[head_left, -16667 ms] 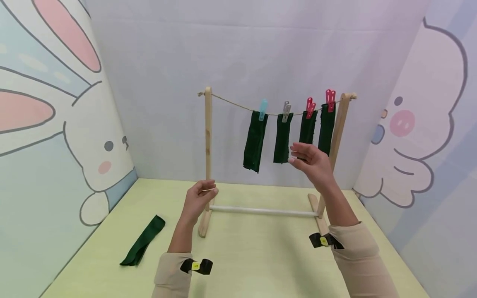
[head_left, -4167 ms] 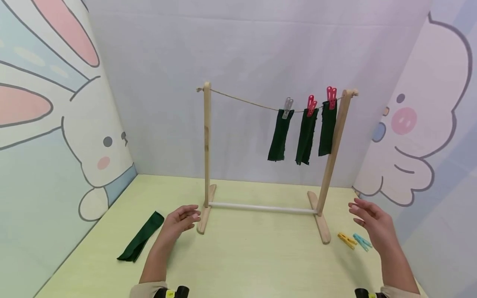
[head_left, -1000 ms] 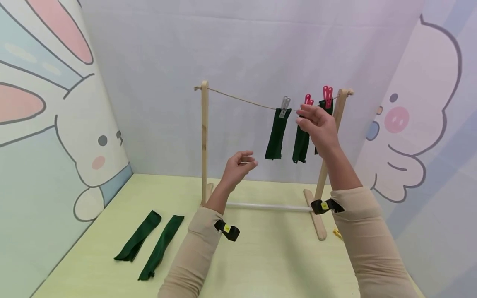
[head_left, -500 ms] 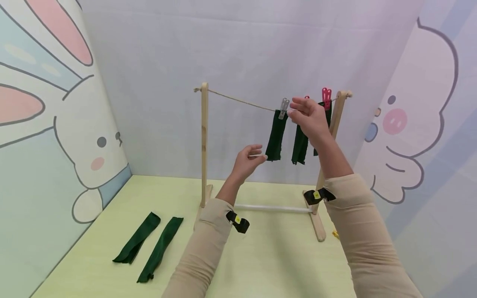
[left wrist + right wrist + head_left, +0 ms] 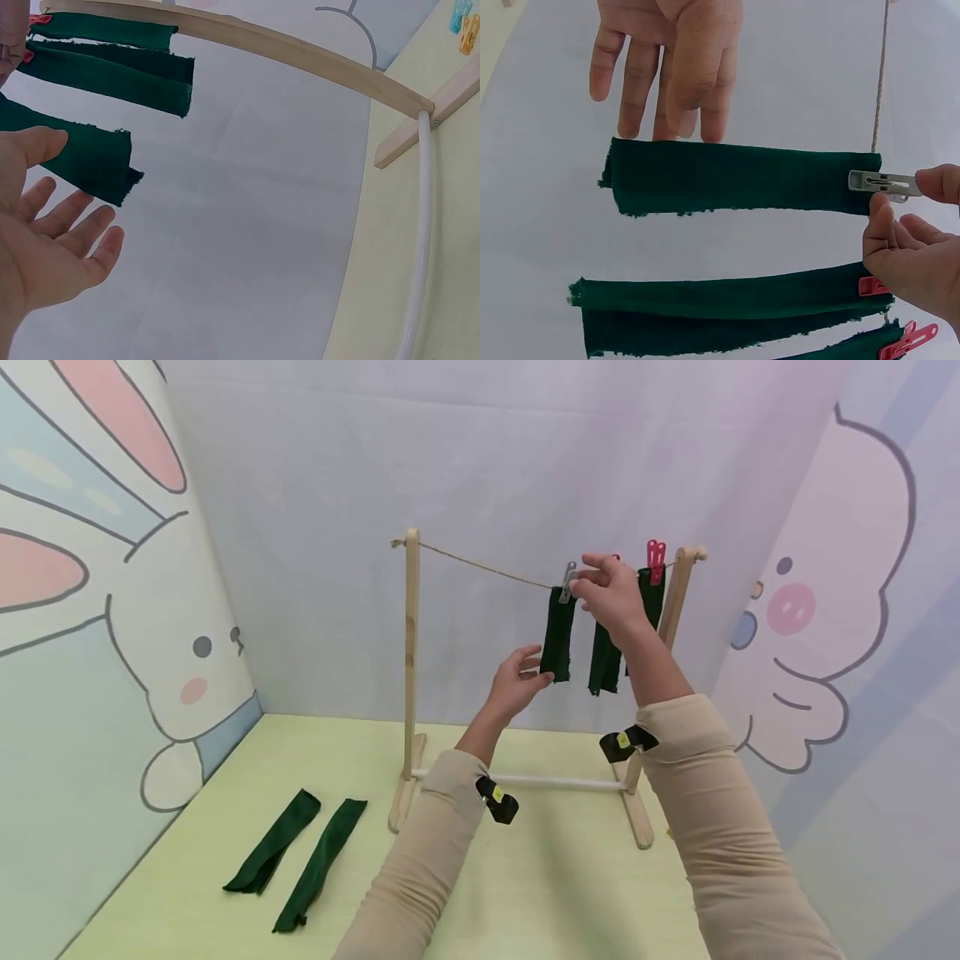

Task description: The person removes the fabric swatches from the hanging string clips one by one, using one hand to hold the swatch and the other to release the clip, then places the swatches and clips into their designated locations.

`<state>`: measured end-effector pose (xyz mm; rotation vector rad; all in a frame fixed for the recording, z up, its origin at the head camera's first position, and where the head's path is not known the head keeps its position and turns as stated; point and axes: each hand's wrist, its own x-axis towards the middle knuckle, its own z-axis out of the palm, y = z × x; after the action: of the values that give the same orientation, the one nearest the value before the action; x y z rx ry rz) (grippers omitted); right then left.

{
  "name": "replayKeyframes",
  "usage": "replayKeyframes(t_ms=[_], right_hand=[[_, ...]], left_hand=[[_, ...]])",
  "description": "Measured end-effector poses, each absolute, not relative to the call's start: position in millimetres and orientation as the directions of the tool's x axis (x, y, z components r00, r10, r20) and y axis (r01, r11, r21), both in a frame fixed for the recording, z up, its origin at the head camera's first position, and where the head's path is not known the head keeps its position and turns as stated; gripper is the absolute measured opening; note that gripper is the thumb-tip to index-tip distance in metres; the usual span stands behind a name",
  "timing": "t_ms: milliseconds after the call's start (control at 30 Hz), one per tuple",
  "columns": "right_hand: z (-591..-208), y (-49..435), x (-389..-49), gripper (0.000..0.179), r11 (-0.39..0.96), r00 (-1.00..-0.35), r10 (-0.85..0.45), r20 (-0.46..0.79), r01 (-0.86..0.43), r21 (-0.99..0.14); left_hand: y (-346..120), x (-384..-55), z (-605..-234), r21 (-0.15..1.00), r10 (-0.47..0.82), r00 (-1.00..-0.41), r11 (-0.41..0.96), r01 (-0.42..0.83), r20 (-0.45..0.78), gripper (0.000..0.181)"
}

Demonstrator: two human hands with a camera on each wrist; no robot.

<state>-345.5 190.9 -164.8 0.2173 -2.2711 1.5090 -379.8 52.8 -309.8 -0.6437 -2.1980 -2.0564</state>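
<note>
My right hand (image 5: pixel 617 597) is at a grey clothespin (image 5: pixel 870 181), thumb and fingers around its handles. The clothespin fastens a dark green cloth strip (image 5: pixel 557 631) to the line. My left hand (image 5: pixel 516 681) is at the strip's lower end, fingers extended, thumb overlapping the cloth (image 5: pixel 90 161) in the left wrist view. Two more green strips hang to the right: a middle strip (image 5: pixel 727 304) and a strip beside the post (image 5: pixel 651 593), held by a red clothespin (image 5: pixel 656 562). The middle strip's red clothespin (image 5: pixel 871 286) is partly hidden by my right hand.
The line (image 5: pixel 480 566) runs between the wooden posts (image 5: pixel 412 652) of a drying rack with a white bottom bar (image 5: pixel 555 782). Two green strips, the left strip (image 5: pixel 276 843) and the right strip (image 5: pixel 322 864), lie on the table. A yellow clothespin (image 5: pixel 469 34) and a blue clothespin (image 5: pixel 459 13) lie at right.
Earlier, a blue clothespin held another strip on the line; that strip now lies on the table. In the last second, my right hand moved left to the grey clothespin and my left hand approached its strip.
</note>
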Motion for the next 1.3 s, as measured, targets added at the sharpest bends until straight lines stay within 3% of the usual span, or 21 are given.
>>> replayKeyframes(t_ms=[333, 800, 1100, 1300], right_hand=[[-164, 194, -344, 0.036, 0.371, -0.883, 0.061, 0.466, -0.413, -0.832], [-171, 194, -347, 0.024, 0.332, -0.842, 0.101, 0.530, -0.474, -0.816], [-176, 192, -343, 0.030, 0.466, -0.666, 0.098, 0.740, -0.626, -0.625], [-177, 190, -345, 0.027, 0.477, -0.646, 0.111, 0.755, -0.632, -0.611]], left_hand=[[57, -379, -309, 0.905, 0.183, -0.894, 0.044, 0.423, 0.409, 0.021], [51, -377, -311, 0.919, 0.187, -0.904, 0.018, 0.394, 0.385, 0.016], [44, -372, -311, 0.910, 0.187, -0.892, -0.030, 0.414, 0.411, 0.016], [41, -368, -314, 0.912, 0.205, -0.889, -0.044, 0.409, 0.409, 0.016]])
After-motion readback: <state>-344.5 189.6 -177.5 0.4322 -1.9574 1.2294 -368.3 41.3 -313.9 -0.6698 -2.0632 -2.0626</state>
